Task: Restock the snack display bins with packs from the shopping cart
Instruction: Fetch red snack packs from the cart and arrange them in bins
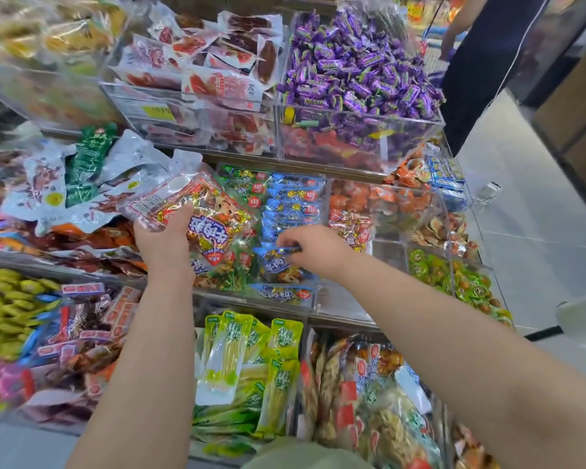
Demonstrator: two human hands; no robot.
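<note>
Restocking at the snack display: the person's left hand grips a red pack from beneath, thumb laid over its near edge, holding it just above the middle tier. The right hand, fingers curled downward, pinches the top edge of a blue pack already inside the clear bin.

The red pack is a glossy film bag of small wrapped pieces. By its look it is light, soft and crinkly, likely slippery across its face and prone to sagging if held by 1 corner. A hold across the sealed edge or under its middle seems safest, as the left hand has it now. It is held tilted, printed face up, with its long axis running diagonally from upper left to lower right and the sealed, barcoded end at the upper left.

The blue pack lies with its long axis across the bin, left to right, in line with the row of blue packs behind it. Green packs fill the bin's left side. The shopping cart is not in view.
</note>
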